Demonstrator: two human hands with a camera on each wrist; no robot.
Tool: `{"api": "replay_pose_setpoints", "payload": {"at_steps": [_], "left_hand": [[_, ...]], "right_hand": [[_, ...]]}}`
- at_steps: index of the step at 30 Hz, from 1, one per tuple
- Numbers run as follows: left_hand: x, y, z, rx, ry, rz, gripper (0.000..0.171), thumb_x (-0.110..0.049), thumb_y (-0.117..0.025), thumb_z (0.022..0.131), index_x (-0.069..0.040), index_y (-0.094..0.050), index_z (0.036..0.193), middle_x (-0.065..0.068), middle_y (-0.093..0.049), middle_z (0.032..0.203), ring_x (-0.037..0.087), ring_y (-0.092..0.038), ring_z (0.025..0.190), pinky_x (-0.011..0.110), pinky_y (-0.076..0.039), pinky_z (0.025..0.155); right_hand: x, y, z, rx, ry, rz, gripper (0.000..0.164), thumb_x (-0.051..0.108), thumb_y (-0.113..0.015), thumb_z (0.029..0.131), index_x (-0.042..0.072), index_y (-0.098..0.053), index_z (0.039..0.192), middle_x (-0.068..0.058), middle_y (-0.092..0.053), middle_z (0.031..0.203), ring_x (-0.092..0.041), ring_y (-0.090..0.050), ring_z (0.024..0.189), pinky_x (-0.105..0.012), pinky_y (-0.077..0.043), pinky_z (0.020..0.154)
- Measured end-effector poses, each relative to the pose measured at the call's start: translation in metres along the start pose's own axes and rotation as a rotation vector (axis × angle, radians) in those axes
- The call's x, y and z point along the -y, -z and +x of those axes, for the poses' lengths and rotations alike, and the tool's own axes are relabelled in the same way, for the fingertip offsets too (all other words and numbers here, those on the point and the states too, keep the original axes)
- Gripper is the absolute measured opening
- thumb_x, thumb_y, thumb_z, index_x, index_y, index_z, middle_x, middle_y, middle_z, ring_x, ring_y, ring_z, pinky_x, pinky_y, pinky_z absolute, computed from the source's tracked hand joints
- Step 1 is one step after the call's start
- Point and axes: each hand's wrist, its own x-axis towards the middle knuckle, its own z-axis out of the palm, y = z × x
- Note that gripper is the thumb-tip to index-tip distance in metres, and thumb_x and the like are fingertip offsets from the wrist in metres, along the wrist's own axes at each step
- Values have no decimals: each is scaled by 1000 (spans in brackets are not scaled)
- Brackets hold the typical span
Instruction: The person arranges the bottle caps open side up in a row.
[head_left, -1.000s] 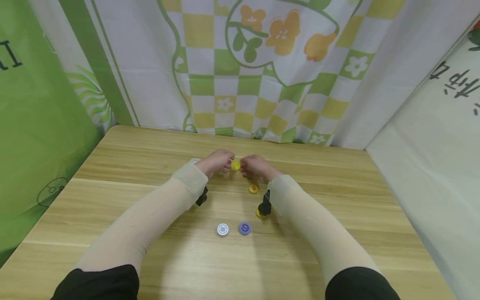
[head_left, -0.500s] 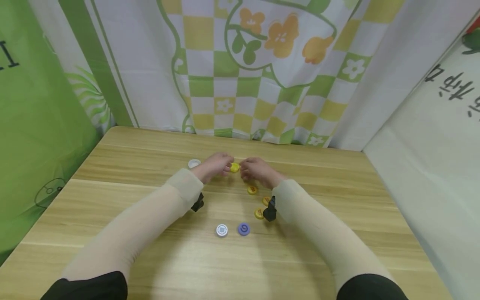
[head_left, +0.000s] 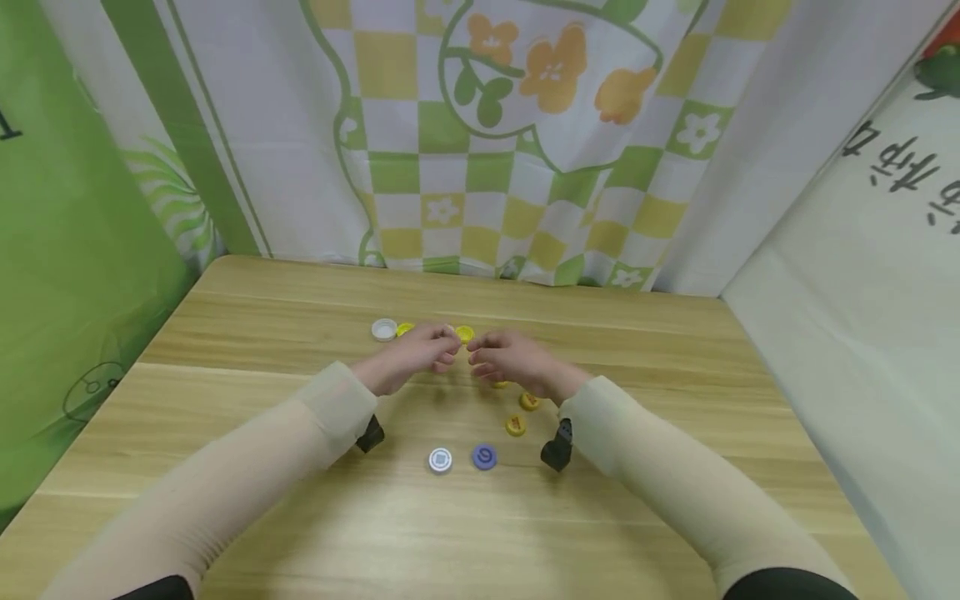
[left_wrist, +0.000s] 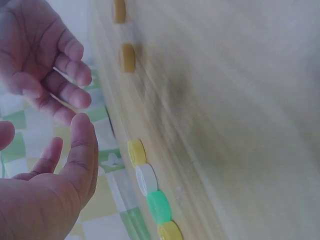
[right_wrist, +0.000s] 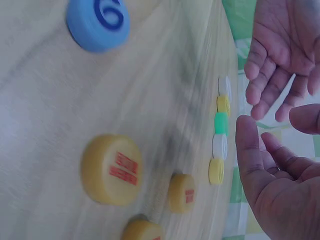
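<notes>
Backing the cap row (right_wrist: 221,124): checked curtain (head_left: 517,187)

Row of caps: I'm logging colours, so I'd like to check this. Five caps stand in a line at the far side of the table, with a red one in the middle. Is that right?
Not quite: the middle cap is green, not red. The right wrist view shows it between a yellow cap and a white cap. The rest holds.
</notes>
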Motion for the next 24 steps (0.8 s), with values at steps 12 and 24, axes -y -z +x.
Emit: {"api": "replay_pose_setpoints", "payload": {"at_steps": [12,24], "left_hand": [[25,2,-40,-1,-39,-42,44,-13,-47,107,15,-42,142,32,-47,145,46,-51,131,45,-50,105],[50,-23,-75,0,75,13,36,-8,-62,99,12,-52,127,19,-65,111,26,-64,94,36,-59,81]], "right_hand": [[-8,-23,-23,98,21,27,41,10,-51,108,-12,-48,142,-28,-58,136,-37,-62,121,-45,-53,103],[-32,-47,-34,158,32,-201,38,8,-66,96,-4,-60,132,-10,-67,110,-20,-68,94,-34,-59,83]]}}
